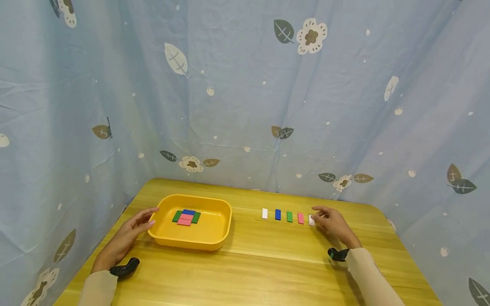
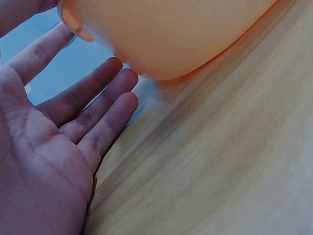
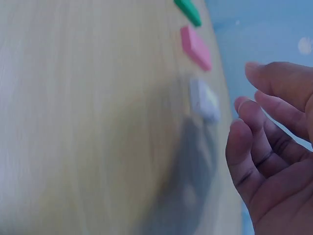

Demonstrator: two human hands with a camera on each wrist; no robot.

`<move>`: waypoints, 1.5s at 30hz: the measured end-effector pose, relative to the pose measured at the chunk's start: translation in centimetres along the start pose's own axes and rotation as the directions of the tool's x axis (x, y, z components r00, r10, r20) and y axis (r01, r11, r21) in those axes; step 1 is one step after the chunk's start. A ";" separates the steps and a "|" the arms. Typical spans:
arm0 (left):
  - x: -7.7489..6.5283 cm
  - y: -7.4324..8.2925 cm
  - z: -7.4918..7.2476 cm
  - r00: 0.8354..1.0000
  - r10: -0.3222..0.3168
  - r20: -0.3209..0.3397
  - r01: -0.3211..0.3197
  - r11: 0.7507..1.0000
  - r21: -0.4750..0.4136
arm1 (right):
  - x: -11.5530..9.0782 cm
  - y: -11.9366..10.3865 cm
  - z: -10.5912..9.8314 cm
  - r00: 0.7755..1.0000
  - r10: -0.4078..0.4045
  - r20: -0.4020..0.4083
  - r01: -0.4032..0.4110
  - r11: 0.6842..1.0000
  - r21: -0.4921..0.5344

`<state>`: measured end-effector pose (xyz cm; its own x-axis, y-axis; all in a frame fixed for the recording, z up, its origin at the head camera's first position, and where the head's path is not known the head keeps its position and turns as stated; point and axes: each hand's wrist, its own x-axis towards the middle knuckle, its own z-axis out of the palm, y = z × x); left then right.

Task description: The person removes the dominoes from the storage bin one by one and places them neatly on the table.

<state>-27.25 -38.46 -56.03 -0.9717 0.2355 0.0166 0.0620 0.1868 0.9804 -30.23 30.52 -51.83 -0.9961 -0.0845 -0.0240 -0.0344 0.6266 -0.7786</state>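
At the left end of a yellow tray [image 1: 206, 242], my left hand [image 1: 128, 233] has its thumb and fingertips at the rim. The left wrist view shows its loosely extended fingers [image 2: 93, 100] against the tray's outer wall [image 2: 171, 39]. My right hand [image 1: 334, 223] is over the right end of a row of small flat blocks, beside a white block [image 1: 311, 220]. In the right wrist view its bent fingers hold nothing, and the white block [image 3: 204, 102] lies on the table near them. A pink block [image 1: 300, 218] is just left of that one.
Farther left in the row are a green block [image 1: 289, 216], a blue block [image 1: 277, 214] and another white block [image 1: 265, 213]. Inside the tray, blue [image 1: 189, 212], pink [image 1: 184, 222] and green [image 1: 196, 218] blocks lie grouped. A patterned curtain [image 1: 245, 106] hangs behind the wooden table [image 1: 245, 280].
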 end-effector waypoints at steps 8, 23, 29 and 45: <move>0.1 -0.2 0.0 1.000 0.018 -0.010 -0.018 1.000 -0.001 | 0.4 -3.1 1.5 0.998 -0.061 -0.031 0.061 0.998 -0.012; 0.1 -0.2 0.0 0.999 0.036 -0.008 -0.037 0.999 -0.011 | 1.8 -9.2 5.5 0.983 -0.185 0.023 0.184 0.983 0.007; 0.1 0.0 0.0 1.000 0.025 -0.011 -0.025 1.000 -0.013 | 2.3 -11.4 7.3 0.967 -0.250 0.054 0.251 0.968 -0.012; 0.1 -0.2 -0.1 1.000 0.025 -0.009 -0.025 0.999 -0.029 | 3.4 -17.0 12.9 0.916 -0.372 0.147 0.372 0.928 0.029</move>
<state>-27.36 -38.55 -56.21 -0.9718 0.2319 0.0429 0.0800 0.1530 0.9850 -31.94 9.61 -46.81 -0.8883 -0.4243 0.1758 -0.4002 0.5271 -0.7497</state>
